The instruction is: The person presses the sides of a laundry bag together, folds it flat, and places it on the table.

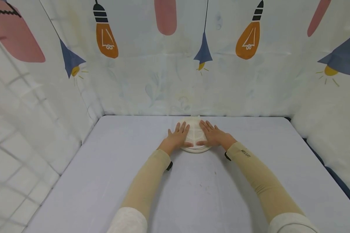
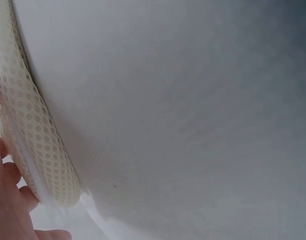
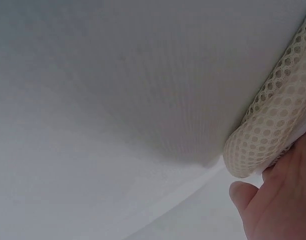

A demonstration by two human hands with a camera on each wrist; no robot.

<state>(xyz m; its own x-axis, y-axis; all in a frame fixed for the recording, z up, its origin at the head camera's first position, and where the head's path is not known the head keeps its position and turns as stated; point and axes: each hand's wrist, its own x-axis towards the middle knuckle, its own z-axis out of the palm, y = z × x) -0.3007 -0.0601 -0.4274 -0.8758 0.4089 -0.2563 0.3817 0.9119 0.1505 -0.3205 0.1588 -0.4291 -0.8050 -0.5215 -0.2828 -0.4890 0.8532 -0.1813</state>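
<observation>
A rounded cream mesh laundry bag (image 1: pixel 194 132) lies at the far edge of the table in the head view. My left hand (image 1: pixel 176 138) rests on its left side with fingers straight and pointing away. On the opposite side my right hand (image 1: pixel 215 136) lies likewise, fingers extended and thumb toward the middle. In the left wrist view the honeycomb mesh bag (image 2: pixel 35 130) shows a thick rounded edge, with the left hand (image 2: pixel 13 212) against it. The right wrist view has the bag's mesh side (image 3: pixel 265 132) beside the right hand (image 3: pixel 283 200). The bag's underside is hidden.
The pale table (image 1: pixel 134 139) stretches beneath both arms, with small specks near the middle. Behind it hangs a white curtain (image 1: pixel 128 87) printed with lamps and bulbs. More white fabric (image 1: pixel 332 129) borders the right side.
</observation>
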